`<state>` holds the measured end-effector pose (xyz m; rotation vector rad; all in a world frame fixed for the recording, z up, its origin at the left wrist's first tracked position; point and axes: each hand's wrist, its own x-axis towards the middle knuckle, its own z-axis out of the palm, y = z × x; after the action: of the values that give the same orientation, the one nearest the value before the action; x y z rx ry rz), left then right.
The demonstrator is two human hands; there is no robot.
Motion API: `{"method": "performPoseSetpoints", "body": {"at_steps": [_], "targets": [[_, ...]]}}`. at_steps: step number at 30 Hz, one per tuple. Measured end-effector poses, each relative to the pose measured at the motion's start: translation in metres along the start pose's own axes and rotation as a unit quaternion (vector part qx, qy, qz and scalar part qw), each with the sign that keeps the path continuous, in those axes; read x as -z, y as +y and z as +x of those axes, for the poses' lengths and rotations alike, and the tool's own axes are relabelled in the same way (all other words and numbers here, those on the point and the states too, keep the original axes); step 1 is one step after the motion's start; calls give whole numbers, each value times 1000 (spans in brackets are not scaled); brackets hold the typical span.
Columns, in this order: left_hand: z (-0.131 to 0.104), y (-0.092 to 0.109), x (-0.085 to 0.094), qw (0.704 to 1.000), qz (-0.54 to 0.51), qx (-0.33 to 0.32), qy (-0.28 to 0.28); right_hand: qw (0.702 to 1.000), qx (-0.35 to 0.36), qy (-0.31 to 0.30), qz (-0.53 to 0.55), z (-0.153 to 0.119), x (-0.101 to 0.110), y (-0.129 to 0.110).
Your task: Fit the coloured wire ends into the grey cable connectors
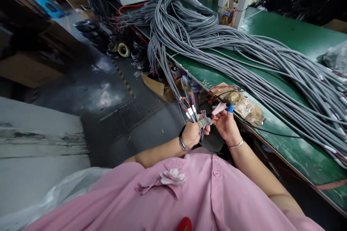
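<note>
The left hand (pixel 191 133) is closed around a bundle of cable ends (pixel 193 114), which point up and away from the body beside the edge of the green tabletop (pixel 282 29); their stripped tips fan out in red, green, blue and black, with white sleeves at the base of some. A grey knit cover (pixel 204 122) with a yellow band lies across the bundle, on the left thumb. The right hand (pixel 227 126) is just beside it, palm up, fingers partly curled and near a thin orange wire (pixel 214 119); at this size I cannot tell whether they pinch it. A blue cap (pixel 230 109) and a pale pink cover (pixel 219 108) sit on two of its fingertips. A watch (pixel 183 144) circles the left wrist and a bracelet (pixel 236 145) the right. On the tabletop, long grey cables (pixel 187 32) loop at the far end and run along to the right, passing beyond a tape-wrapped cardboard piece (pixel 241 104) near the edge. Below the edge stands an open cardboard box (pixel 159 88), above the dark floor (pixel 146 126).
</note>
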<state>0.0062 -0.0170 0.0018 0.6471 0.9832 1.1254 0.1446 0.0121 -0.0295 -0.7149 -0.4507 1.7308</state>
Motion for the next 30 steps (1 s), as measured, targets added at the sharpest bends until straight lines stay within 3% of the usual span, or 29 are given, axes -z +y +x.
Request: {"method": "performPoseSetpoints", "body": {"at_steps": [5,11,18,24,30], "targets": [[-5,1,3,999,-15,-32,-10,1000,-15,-8,-13,-4,-2,-9],[0,4,0,998,-15,-65,11,998,36,35,-46,-5,-8,-11],[7,2,-7,996,-12,-83,26,995,56,28,-74,2,-3,-5],[8,0,-10,996,-7,-80,36,998,12,8,-54,8,-3,-4],[8,-3,-8,996,8,-76,49,997,46,55,6,14,-9,3]]}}
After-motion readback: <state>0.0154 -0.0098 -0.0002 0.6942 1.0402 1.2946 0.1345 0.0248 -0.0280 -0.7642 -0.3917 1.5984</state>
